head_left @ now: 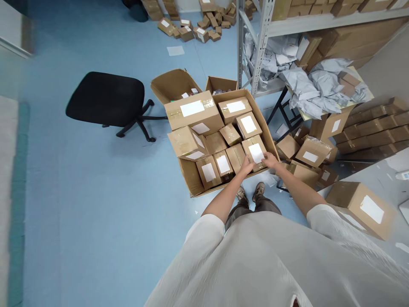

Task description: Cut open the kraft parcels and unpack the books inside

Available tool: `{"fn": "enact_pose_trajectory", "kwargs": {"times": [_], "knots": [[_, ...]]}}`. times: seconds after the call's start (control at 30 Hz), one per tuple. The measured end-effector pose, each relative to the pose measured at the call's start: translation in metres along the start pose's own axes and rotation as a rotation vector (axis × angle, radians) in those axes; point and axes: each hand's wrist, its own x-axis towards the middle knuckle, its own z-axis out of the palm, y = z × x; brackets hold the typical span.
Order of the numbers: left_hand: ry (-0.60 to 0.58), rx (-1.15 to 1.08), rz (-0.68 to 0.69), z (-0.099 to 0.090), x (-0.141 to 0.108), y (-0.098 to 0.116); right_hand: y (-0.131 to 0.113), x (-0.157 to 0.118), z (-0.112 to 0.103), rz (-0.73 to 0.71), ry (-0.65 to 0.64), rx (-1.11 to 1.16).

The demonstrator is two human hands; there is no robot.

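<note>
A large open carton (267, 134) in front of me is filled with several smaller brown boxes bearing white labels. Both of my hands are at a labelled box (254, 147) in its near right corner. My left hand (247, 165) touches the left side of that box, and my right hand (270, 161) is on its right side, with fingertips at the label. Across the left part of the carton, a larger taped box (194, 111) lies on top, with another box (187, 143) just nearer to me.
To the left stands a black chair (107, 98). A metal shelf (262, 47) rises at the back right, beside a small table with grey bags (326, 81). Piled boxes (311, 151) lie right of the carton; one box (361, 207) sits on a white surface.
</note>
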Motion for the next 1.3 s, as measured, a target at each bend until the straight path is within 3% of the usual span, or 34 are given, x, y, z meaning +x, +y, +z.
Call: {"fn": "enact_pose_trajectory", "kwargs": {"times": [0.13, 0.3, 0.43, 0.67, 0.8, 1.07, 1.3], "knots": [[0.009, -0.024, -0.005, 0.004, -0.003, -0.003, -0.011, -0.007, -0.001, 0.104, -0.049, 0.06], [0.026, -0.01, 0.078, 0.003, -0.017, 0.007, -0.023, -0.015, -0.016, 0.056, 0.069, 0.121], [0.07, 0.048, 0.17, -0.004, -0.028, 0.032, -0.034, -0.021, -0.035, -0.039, 0.184, 0.222], [0.019, 0.11, 0.363, -0.015, -0.048, 0.078, -0.053, -0.048, -0.072, -0.135, 0.366, 0.352], [-0.009, 0.142, 0.499, -0.01, -0.058, 0.108, -0.053, -0.068, -0.093, -0.158, 0.464, 0.41], [-0.117, 0.212, 0.659, 0.032, -0.075, 0.156, -0.033, -0.114, -0.133, -0.112, 0.668, 0.46], [-0.249, 0.306, 0.728, 0.105, -0.099, 0.162, 0.025, -0.164, -0.154, -0.017, 0.785, 0.477]]}}
